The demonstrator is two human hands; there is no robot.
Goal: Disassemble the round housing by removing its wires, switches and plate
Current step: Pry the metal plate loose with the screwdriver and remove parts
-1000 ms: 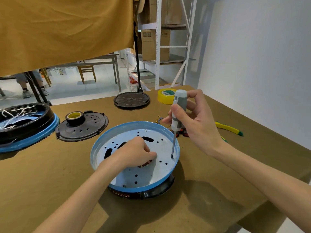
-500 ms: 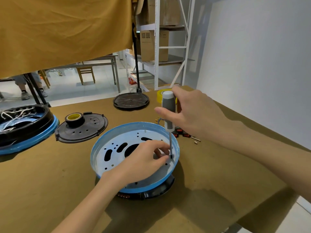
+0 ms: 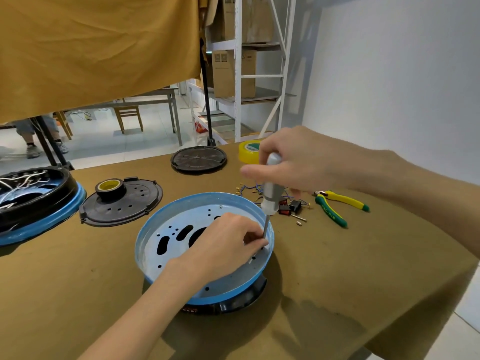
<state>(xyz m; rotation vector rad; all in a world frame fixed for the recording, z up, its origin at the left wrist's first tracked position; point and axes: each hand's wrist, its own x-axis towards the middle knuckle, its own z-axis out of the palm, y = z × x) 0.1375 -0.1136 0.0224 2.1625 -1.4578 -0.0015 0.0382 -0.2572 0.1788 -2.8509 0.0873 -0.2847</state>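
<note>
Housing [image 3: 181, 206] sits at mid-table [image 3: 65, 294], plate [image 3: 166, 253] inside. Right hand [image 3: 298, 159] grips the screwdriver [image 3: 270, 193] upright at the housing's right rim. Left hand [image 3: 226, 245], inside the housing, pinches the shaft tip. Pliers [image 3: 335, 206] lie right of the housing.

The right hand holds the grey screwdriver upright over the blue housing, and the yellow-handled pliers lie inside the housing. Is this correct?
Not quite. In the head view the right hand does hold the grey screwdriver upright over the blue housing, but the yellow-handled pliers lie on the table, outside the housing on its right.
</note>
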